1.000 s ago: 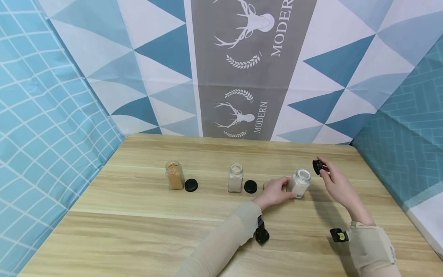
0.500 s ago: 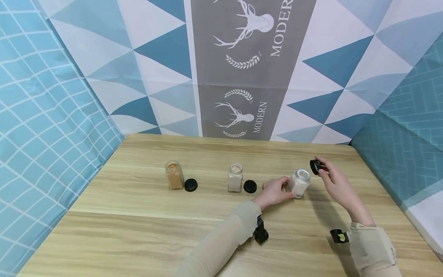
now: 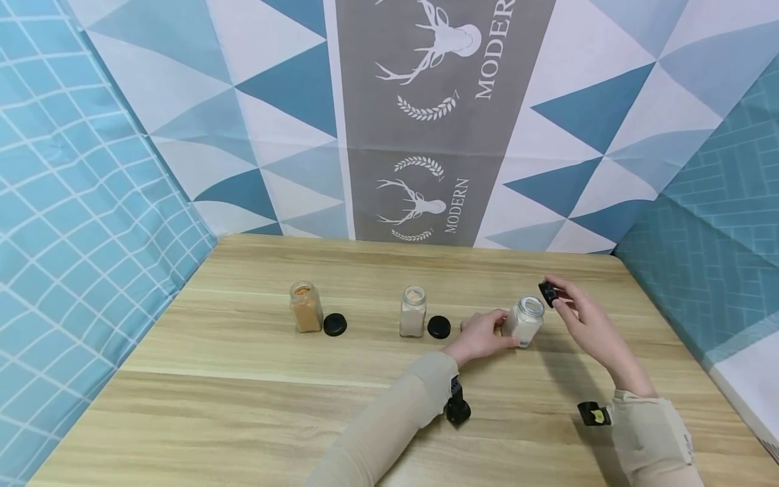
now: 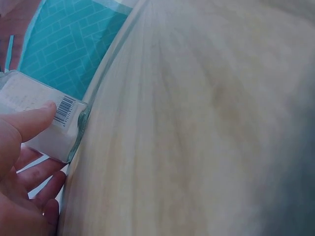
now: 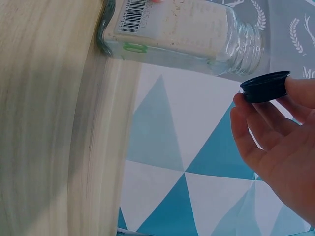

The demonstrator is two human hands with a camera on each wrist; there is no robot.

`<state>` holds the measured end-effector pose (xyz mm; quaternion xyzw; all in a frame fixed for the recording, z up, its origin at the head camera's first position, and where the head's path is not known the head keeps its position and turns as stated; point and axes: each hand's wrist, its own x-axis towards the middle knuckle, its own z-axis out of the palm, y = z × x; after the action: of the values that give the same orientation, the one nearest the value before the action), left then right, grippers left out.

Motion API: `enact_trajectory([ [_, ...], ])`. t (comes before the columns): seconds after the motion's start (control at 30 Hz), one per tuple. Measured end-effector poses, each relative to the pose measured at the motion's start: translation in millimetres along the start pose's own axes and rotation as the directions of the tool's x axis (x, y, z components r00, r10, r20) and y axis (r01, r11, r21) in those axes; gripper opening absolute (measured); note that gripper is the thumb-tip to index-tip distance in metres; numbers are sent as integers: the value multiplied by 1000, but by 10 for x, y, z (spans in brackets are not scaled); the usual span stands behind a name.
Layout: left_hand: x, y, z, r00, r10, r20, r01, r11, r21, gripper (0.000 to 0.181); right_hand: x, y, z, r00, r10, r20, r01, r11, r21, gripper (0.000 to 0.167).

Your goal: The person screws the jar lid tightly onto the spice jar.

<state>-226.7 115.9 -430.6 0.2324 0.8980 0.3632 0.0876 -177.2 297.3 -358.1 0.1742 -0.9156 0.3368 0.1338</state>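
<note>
The left forearm (image 3: 389, 419) slants up from the bottom middle toward the right, its beige sleeve (image 3: 429, 379) ending at the wrist. The left hand (image 3: 481, 336) holds a grip, its thumb (image 4: 32, 123) laid fairly straight on one side and its fingers (image 4: 47, 173) bent on the other. The right forearm (image 3: 635, 382), bare beyond its own sleeve, rises from the lower right and leans left. The right hand (image 3: 581, 318) is raised, pinching between thumb and fingertips. Both hands face each other, near but apart.
</note>
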Motion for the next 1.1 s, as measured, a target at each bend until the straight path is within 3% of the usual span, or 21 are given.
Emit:
enact_trajectory([
  [1.1,-16,29,-31,1000,-10,7,10,1000,13,48,11,-18,19,986,-169,-4,168,984,-58,38],
])
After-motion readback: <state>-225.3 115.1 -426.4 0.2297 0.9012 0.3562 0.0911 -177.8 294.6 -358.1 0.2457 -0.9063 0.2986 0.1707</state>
